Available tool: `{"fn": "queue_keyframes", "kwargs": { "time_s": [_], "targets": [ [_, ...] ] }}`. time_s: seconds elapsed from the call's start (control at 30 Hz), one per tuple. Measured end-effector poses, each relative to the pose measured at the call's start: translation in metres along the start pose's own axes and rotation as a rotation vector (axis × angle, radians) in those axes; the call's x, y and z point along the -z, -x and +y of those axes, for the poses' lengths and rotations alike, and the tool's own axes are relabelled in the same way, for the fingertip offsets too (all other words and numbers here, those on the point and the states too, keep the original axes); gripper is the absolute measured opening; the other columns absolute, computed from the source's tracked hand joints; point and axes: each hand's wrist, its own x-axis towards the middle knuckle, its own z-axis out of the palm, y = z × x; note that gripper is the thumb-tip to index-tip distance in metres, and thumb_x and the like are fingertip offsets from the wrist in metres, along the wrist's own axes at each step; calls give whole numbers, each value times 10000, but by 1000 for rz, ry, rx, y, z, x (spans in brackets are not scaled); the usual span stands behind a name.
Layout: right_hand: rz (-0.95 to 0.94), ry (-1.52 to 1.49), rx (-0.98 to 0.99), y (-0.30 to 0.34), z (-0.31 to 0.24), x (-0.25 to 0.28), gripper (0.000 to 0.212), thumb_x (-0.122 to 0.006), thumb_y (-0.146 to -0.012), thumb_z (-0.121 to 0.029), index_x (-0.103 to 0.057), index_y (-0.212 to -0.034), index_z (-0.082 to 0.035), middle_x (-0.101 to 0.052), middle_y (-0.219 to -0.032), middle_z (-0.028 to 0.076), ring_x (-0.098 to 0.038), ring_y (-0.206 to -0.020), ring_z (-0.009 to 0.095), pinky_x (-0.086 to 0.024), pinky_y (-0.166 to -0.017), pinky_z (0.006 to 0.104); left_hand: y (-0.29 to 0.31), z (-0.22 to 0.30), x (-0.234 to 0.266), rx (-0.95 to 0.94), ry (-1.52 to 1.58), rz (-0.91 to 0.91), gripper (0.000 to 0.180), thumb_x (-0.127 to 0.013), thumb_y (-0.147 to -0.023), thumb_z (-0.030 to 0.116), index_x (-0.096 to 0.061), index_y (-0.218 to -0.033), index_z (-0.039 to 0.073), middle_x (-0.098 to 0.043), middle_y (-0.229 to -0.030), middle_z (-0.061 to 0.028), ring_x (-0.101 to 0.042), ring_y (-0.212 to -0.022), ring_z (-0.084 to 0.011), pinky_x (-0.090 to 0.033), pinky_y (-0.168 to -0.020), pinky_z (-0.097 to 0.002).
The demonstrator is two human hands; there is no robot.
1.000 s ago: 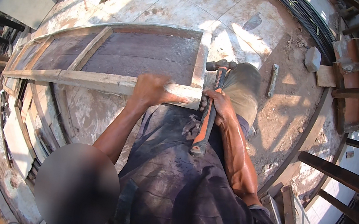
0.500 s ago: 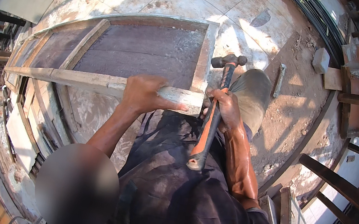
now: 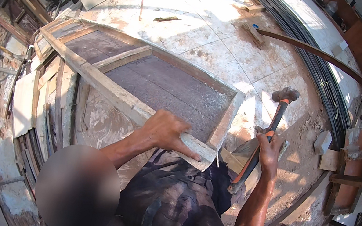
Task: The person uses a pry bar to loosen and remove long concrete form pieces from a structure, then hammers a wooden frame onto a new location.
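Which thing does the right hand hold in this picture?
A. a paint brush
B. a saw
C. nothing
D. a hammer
D: the right hand grips the orange and black handle of a hammer, with its metal head raised above the floor.
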Motion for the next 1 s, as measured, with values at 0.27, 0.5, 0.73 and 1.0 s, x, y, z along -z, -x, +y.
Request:
{"fn": "queue_keyframes", "kwargs": {
  "time_s": [0.27,0.5,0.73,1.0],
  "targets": [
    [-261,30,-81,-49,32,-56,477,-663,-995,-350,-621,-1273,34,-668,-1173,124,-597,-1119,218,-431,-1022,364,14,11,10,66,65,-190,881,-690,-626,896,-690,-701,17,-670,-643,-174,-702,-650,-377,-542,-593,-472],
    [-367,204,26,-60,25,-58,329,-654,-1007,-353,-509,-829,-118,-412,-751,-63,-365,-708,69,-307,-619,283,-2,8,14,28,82,-192,816,-717,-667,836,-686,-691,21,-678,-658,-163,-704,-650,-375,-548,-593,-458],
    [-427,126,-59,-78,26,-56,362,-655,-1011,-387,-498,-812,-129,-411,-754,-74,-372,-705,65,-318,-625,275,-25,10,23,24,87,-239,845,-710,-677,839,-699,-712,-4,-657,-614,-166,-692,-615,-388,-546,-566,-468],
    [-625,-73,-435,-144,116,-61,307,-599,-1039,-365,-664,-1008,-67,-639,-859,4,-597,-752,109,-489,-686,291,-123,-32,-21,-65,159,-260,892,-696,-696,842,-699,-670,-50,-658,-639,-228,-699,-676,-424,-557,-646,-487]
  ]
}}
